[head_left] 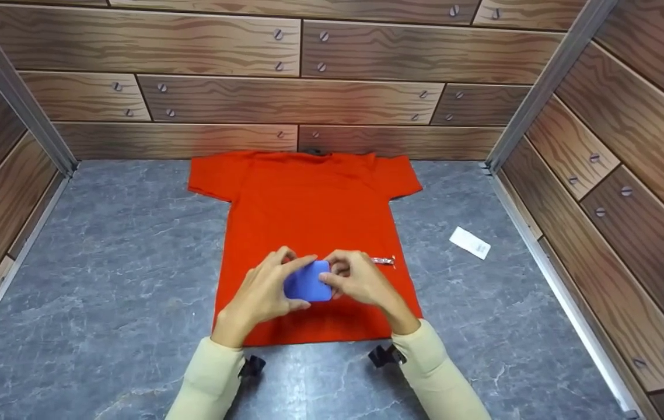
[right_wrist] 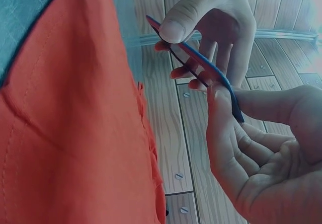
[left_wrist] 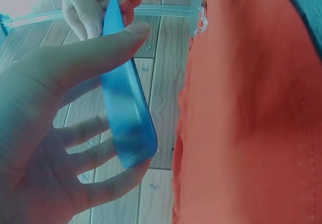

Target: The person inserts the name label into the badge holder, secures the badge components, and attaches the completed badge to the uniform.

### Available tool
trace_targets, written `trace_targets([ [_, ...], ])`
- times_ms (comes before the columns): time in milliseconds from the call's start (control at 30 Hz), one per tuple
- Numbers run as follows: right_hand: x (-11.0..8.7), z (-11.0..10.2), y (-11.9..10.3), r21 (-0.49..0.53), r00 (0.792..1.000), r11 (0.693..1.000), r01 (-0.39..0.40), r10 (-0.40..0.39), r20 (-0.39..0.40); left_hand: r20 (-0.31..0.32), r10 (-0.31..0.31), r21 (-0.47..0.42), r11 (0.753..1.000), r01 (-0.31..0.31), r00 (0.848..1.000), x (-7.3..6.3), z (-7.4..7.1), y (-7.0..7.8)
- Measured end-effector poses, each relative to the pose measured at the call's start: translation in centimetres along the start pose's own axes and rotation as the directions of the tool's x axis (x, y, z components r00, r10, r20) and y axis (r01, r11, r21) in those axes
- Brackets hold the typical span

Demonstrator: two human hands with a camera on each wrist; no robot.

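A flat blue square piece with rounded corners is held up over an orange-red T-shirt. My left hand holds it by the left side, thumb along one edge and fingertips at the opposite one. At its right edge, my right hand pinches it between thumb and index finger. Seen edge-on in the right wrist view, the blue piece shows two thin layers with a gap between them. A small shiny silver item lies on the shirt just beyond my right hand.
The T-shirt is spread flat on a grey marbled surface, collar toward the back wall. A white card or tag lies to the right of it. Wood-patterned panels wall the space at the back and both sides.
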State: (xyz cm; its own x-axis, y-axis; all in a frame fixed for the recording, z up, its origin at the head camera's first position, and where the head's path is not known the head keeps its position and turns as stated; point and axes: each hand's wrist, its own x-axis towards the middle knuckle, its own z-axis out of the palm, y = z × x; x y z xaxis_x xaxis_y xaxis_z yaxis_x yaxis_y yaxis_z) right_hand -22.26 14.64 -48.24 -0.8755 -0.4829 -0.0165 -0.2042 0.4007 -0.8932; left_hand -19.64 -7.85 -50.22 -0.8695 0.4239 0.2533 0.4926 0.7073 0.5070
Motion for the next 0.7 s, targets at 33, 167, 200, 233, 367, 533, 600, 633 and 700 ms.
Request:
trace_targets([
  [33, 0.0, -0.1, 0.0, -0.004, 1.000, 1.000, -0.001, 0.001, -0.003, -0.004, 0.001, -0.003, 1.000, -0.001, 1.000, 0.0, 0.0, 0.0],
  [167, -0.1, -0.6, -0.1, -0.021, 1.000, 1.000, -0.008, 0.008, -0.014, -0.023, 0.000, -0.018, 1.000, -0.001, 1.000, 0.1, -0.3, -0.2],
  [200, -0.1, -0.7, -0.1, -0.023, 1.000, 1.000, -0.013, 0.013, -0.016, -0.026, 0.000, -0.027, 1.000, -0.001, 1.000, 0.1, -0.4, -0.3],
  [233, -0.1, -0.8, -0.1, -0.025, 1.000, 1.000, -0.018, 0.017, -0.018, -0.027, -0.002, -0.038, 0.999, 0.001, 1.000, 0.1, -0.4, -0.3],
  [367, 0.0, -1.1, 0.1, -0.031, 1.000, 0.999, -0.017, 0.016, -0.021, -0.017, -0.008, -0.094, 0.996, 0.006, 1.000, 0.1, -0.6, -0.4],
  [533, 0.0, -1.3, 0.3, -0.009, 1.000, 1.000, -0.006, 0.006, -0.017, -0.036, 0.007, -0.136, 0.991, -0.012, 0.999, 0.0, -0.7, -0.7],
  [600, 0.0, -1.4, 0.5, 0.001, 1.000, 1.000, -0.011, 0.011, -0.017, -0.049, 0.017, -0.155, 0.988, -0.024, 0.999, 0.0, -0.7, -0.8],
  [633, 0.0, -1.4, 0.5, 0.003, 1.000, 1.000, -0.014, 0.014, -0.018, -0.051, 0.018, -0.170, 0.985, -0.027, 0.999, 0.0, -0.7, -0.8],
  [700, 0.0, -1.4, 0.6, 0.002, 1.000, 1.000, -0.018, 0.018, -0.020, -0.056, 0.019, -0.198, 0.980, -0.030, 0.998, 0.0, -0.6, -0.9],
])
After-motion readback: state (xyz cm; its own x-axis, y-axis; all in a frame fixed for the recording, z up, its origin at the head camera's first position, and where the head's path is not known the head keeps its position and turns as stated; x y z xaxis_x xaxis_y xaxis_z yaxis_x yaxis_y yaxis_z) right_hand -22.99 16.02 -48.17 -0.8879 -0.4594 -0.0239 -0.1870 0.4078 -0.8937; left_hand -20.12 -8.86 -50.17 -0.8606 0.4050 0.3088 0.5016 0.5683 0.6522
